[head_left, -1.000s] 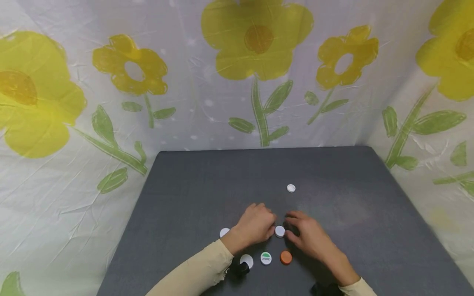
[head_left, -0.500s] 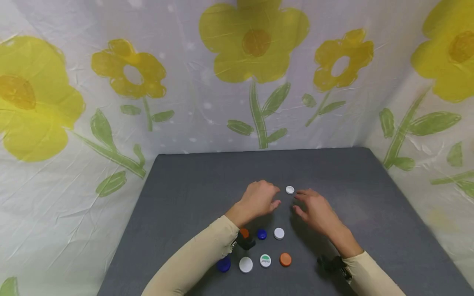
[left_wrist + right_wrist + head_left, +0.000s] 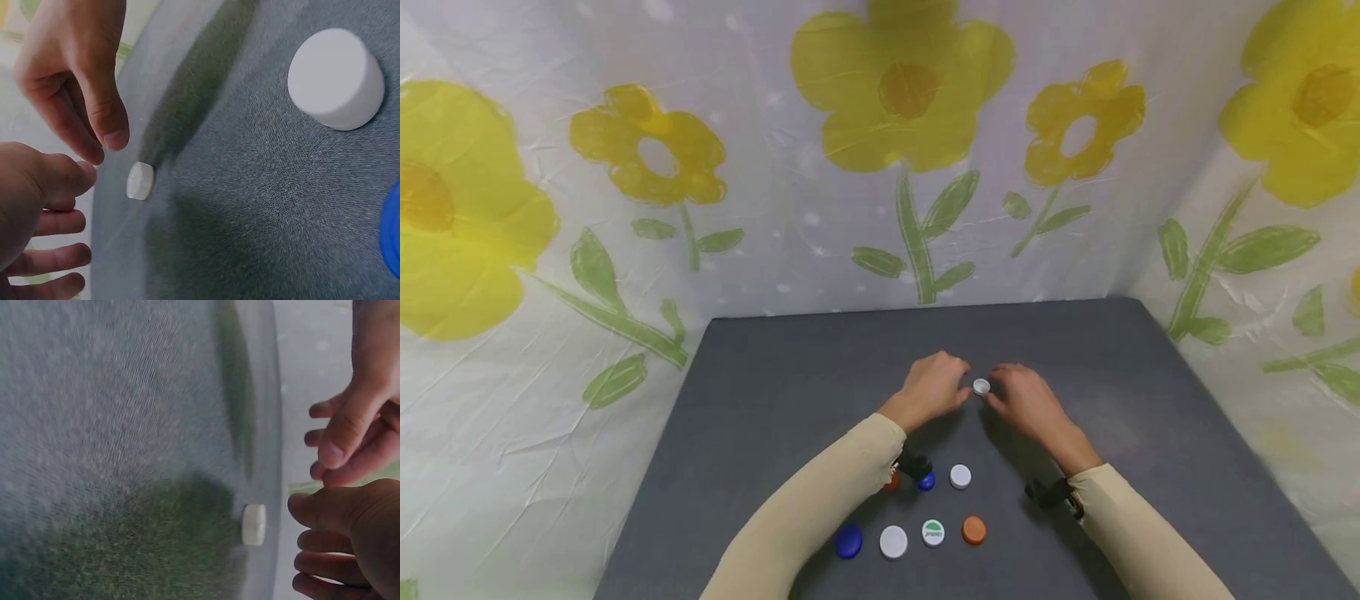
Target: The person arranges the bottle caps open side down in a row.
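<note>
A small white bottle cap [image 3: 981, 387] lies hollow side up on the dark tabletop, in front of the rows of caps. My left hand [image 3: 934, 385] reaches it from the left and my right hand [image 3: 1024, 400] from the right. Both wrist views show this cap [image 3: 140, 181] lying on the surface with the fingers of both hands hovering over it. My left hand [image 3: 37, 212] has loosely bent fingers with nothing between them. The right hand [image 3: 356, 540] likewise holds nothing, its thumb extended toward the other hand.
Nearer me, a row holds a blue cap [image 3: 848, 541], a white cap [image 3: 893, 542], a green-and-white cap [image 3: 933, 532] and an orange cap [image 3: 973, 530]. Behind it sit a white cap [image 3: 960, 477], a blue cap [image 3: 927, 481] and an orange one [image 3: 891, 482], partly covered by the left wrist.
Both hands have left the white cap in the second row and moved away from me to the far white cap, closing in on its two sides. That second-row cap stays on the table.
</note>
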Motion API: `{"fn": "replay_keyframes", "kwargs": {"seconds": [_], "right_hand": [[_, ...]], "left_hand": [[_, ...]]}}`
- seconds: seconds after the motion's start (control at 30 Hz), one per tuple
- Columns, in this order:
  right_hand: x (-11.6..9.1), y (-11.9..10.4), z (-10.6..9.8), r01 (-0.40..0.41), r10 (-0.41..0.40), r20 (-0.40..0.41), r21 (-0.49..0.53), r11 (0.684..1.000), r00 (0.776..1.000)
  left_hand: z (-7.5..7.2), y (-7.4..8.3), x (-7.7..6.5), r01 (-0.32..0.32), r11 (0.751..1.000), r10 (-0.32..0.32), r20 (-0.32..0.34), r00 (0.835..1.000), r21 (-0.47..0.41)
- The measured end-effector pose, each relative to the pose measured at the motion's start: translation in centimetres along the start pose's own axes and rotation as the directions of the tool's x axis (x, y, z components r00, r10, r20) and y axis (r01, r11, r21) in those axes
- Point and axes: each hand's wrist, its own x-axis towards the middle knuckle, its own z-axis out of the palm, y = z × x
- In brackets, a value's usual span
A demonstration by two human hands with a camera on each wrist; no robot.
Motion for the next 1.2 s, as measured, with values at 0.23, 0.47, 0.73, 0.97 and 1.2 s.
{"fn": "replay_keyframes", "kwargs": {"seconds": [0.23, 0.47, 0.73, 0.97, 1.2], "right_hand": [[0.9, 0.6, 1.0, -0.061, 0.06, 0.061, 0.007, 0.998, 0.996], [1.4, 1.1, 1.7, -0.123, 0.122, 0.103, 0.003, 0.992, 0.987], [1.6, 1.5, 2.4, -0.115, 0.114, 0.087, 0.002, 0.993, 0.99], [1.4, 2.5, 3.5, -0.069, 0.068, 0.035, 0.01, 0.998, 0.997], [1.1, 1.1, 2.0, -0.056, 0.056, 0.018, 0.035, 0.998, 0.998]], "left_hand": [[1.9, 0.0, 1.6, 0.052, 0.999, -0.053, 0.053, 0.997, 0.007], [3.1, 0.0, 2.8, 0.065, 0.998, -0.065, 0.111, 0.992, 0.007], [5.6, -0.4, 4.3, 0.032, 0.997, -0.039, 0.091, 0.995, 0.074], [3.8, 0.3, 3.2, 0.036, 0.996, -0.042, 0.072, 0.997, 0.078], [3.1, 0.4, 2.6, 0.028, 0.998, -0.031, 0.041, 0.999, 0.06]]}}
